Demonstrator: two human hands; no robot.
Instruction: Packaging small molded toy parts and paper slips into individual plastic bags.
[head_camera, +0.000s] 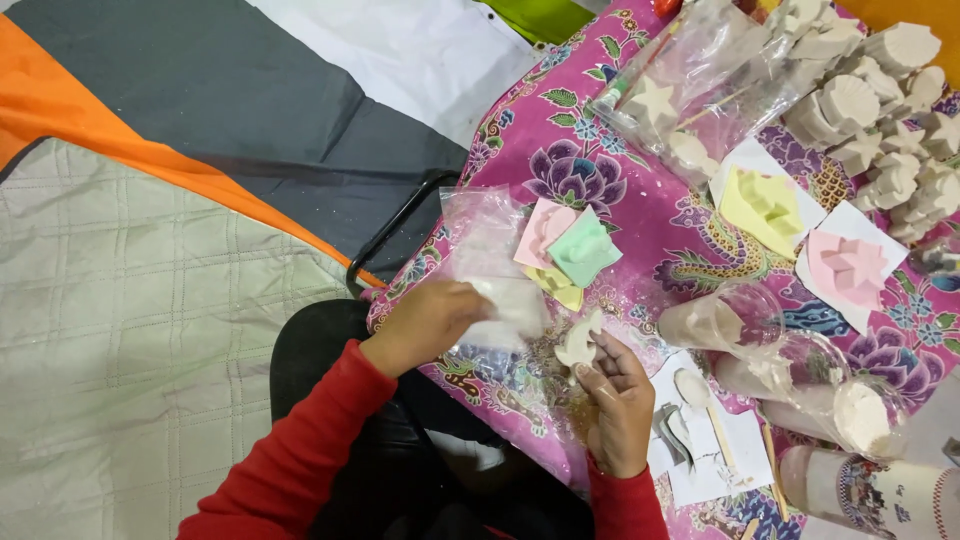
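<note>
In the head view, a small clear plastic bag (497, 290) is gripped by the left hand (425, 320) at its lower part, above the near left edge of a table covered with a pink flowered cloth (640, 230). The fingers are closed on the thin film, and the upper part of the bag stands up loosely. A small white plaster figure (578, 344) is pinched by the fingertips of the right hand (615, 400), just to the right of the bag and close to its lower part.

The figure is judged to be light, stiff and brittle, so it is best taken by its thicker body and not by its thin edges. The bag is judged soft and slippery; it is better held near its mouth.

Just beyond the bag, pink, green and yellow moulds (565, 250) are lying. To the right, clear plastic cups (745, 325) with white powder are seen, and a wooden stick (718, 440) on white paper. At the far right, many white plaster casts (880, 110) are piled up.
</note>
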